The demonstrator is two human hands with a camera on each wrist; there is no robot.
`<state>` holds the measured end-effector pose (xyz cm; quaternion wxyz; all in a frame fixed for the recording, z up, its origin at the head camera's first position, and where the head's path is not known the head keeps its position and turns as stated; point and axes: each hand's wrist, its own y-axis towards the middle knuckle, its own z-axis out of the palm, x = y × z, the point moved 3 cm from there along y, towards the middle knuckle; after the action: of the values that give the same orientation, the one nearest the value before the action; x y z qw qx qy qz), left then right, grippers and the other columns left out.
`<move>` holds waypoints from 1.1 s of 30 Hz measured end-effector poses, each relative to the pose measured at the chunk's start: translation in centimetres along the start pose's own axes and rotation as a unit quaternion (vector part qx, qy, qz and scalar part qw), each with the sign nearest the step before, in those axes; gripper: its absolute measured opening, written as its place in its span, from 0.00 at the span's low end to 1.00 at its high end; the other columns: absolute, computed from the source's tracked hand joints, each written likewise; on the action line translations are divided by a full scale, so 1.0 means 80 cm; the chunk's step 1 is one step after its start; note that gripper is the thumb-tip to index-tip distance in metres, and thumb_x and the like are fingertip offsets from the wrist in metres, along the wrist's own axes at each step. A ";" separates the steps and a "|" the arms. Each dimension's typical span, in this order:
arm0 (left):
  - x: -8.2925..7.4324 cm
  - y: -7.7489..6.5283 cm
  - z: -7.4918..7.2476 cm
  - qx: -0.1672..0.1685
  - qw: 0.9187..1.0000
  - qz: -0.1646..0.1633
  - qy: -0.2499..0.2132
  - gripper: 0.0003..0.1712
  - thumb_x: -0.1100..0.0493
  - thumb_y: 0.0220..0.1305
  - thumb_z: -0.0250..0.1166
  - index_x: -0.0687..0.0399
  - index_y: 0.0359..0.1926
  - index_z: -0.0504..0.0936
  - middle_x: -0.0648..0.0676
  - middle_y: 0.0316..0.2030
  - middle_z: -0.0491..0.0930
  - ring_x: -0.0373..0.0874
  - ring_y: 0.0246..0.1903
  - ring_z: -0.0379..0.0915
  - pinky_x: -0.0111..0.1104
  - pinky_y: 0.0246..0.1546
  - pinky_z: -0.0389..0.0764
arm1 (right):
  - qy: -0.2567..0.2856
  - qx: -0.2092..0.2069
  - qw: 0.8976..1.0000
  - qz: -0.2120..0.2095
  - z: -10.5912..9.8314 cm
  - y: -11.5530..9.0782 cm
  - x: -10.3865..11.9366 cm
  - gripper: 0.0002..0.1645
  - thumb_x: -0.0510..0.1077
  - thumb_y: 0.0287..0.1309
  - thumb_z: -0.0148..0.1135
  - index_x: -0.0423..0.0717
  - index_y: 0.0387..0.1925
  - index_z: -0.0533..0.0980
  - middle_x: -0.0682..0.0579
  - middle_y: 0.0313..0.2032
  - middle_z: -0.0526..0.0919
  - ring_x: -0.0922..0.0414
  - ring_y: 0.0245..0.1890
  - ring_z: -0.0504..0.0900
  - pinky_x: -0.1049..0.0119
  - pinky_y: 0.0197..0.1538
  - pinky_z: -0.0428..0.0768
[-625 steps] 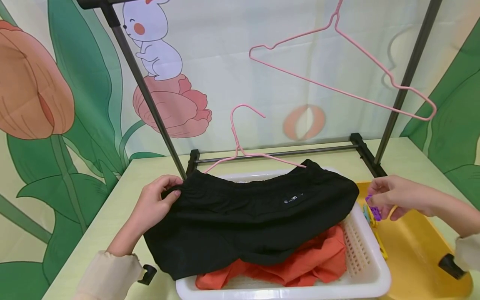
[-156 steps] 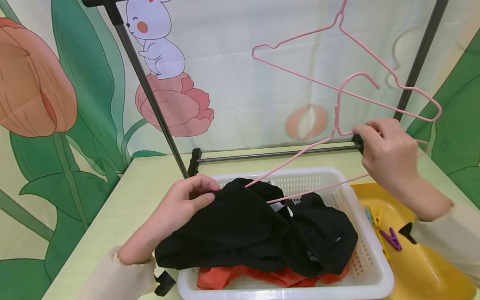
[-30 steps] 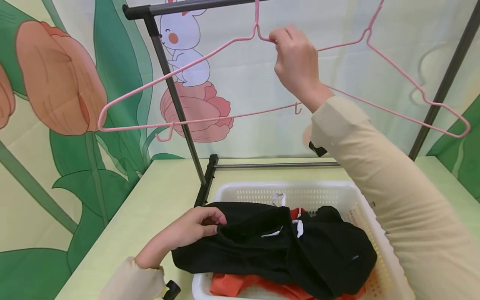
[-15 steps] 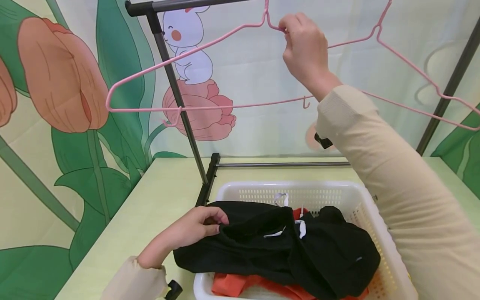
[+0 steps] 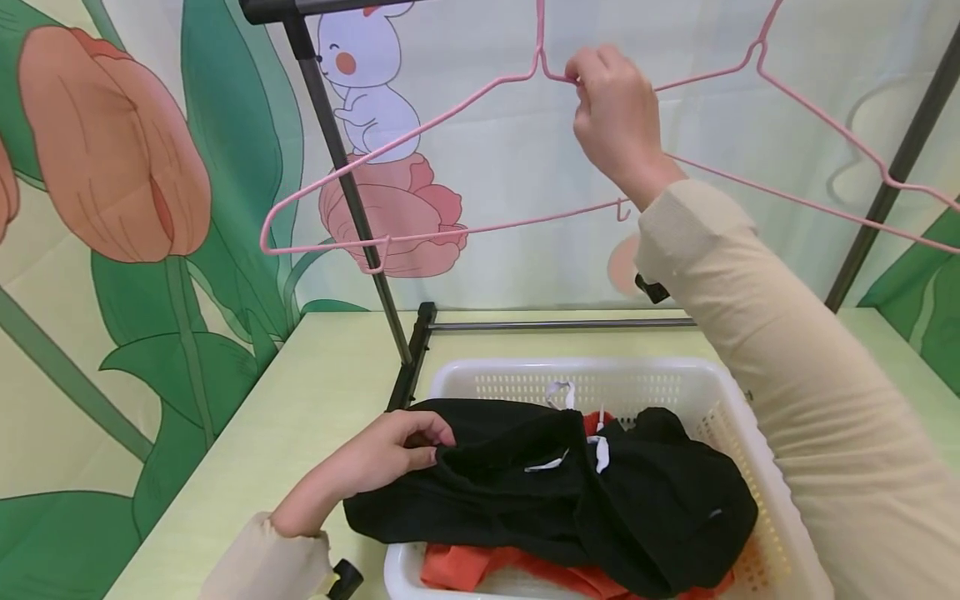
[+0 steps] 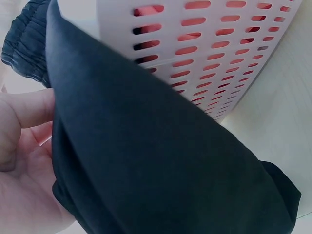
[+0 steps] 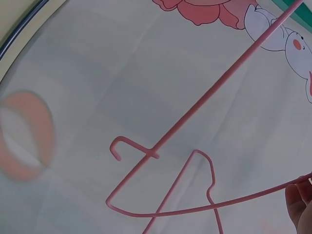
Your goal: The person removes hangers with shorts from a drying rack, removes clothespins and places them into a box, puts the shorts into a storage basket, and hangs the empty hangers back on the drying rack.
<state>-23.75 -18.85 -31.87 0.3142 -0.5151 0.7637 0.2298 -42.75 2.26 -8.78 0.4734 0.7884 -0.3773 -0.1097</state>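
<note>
In the head view my left hand (image 5: 382, 450) pinches the waistband edge of black shorts (image 5: 510, 508). They lie bunched over a white basket (image 5: 450, 377), waist opening gaping, white drawstring ends showing. The left wrist view shows the shorts' leg (image 6: 146, 136) draped over the basket's slotted side, beside my left thumb (image 6: 36, 105). Raised high, my right hand (image 5: 618, 117) pinches a bare pink hanger (image 5: 517, 223) just right of its neck; its hook top is out of view. Two small hooks hang from its lower bar, one of them in the right wrist view on the hanger (image 7: 214, 89).
Another pink hanger (image 5: 762, 42) hangs to the right, partly behind my forearm. A black rack's left post (image 5: 322, 108) stands behind the basket. Orange-red cloth (image 5: 468, 567) lies under the shorts. A pale green table (image 5: 300, 400) extends left; a printed cloth backs it.
The purple clothespin left my right hand for the yellow tray. My right hand drew the hanger out of the shorts and raised it toward the rail. Lately the hanger's left end swung slightly right.
</note>
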 end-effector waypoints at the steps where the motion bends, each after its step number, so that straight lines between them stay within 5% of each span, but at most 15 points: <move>1: 0.000 0.000 0.000 0.000 1.000 -0.002 0.000 0.09 0.70 0.56 0.55 0.60 0.37 0.76 0.53 0.32 0.76 0.41 0.32 0.68 0.28 0.37 0.71 | -0.001 0.004 1.000 0.001 0.001 -0.001 -0.001 0.14 0.32 0.56 0.42 0.39 0.39 0.73 0.43 0.39 0.76 0.48 0.42 0.74 0.56 0.44 0.72; 11: 0.003 -0.001 0.000 0.003 1.000 -0.009 0.005 0.08 0.70 0.56 0.55 0.59 0.37 0.76 0.53 0.31 0.75 0.42 0.31 0.67 0.29 0.36 0.71 | -0.026 0.016 1.000 0.003 0.004 -0.014 -0.004 0.14 0.36 0.59 0.42 0.43 0.42 0.74 0.46 0.41 0.77 0.49 0.41 0.76 0.56 0.39 0.74; 25: 0.004 -0.012 -0.006 -0.010 1.000 -0.015 -0.005 0.08 0.69 0.55 0.55 0.59 0.37 0.76 0.53 0.32 0.75 0.42 0.32 0.68 0.29 0.36 0.72 | -0.038 0.125 0.991 0.021 0.016 -0.039 -0.012 0.28 0.37 0.57 0.43 0.53 0.61 0.60 0.51 0.55 0.70 0.49 0.52 0.71 0.52 0.37 0.73; 33: 0.010 -0.023 -0.019 -0.062 0.997 -0.040 -0.031 0.11 0.63 0.56 0.59 0.59 0.42 0.74 0.56 0.40 0.74 0.45 0.39 0.71 0.33 0.40 0.73 | -0.042 0.130 0.990 -0.043 0.018 -0.069 -0.019 0.29 0.38 0.56 0.45 0.48 0.62 0.59 0.47 0.59 0.67 0.45 0.52 0.70 0.54 0.32 0.73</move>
<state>-22.59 -21.07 -31.44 0.3141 -0.5561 0.7169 0.2797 -41.85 3.90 -14.43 0.3452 0.8534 -0.3738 -0.1131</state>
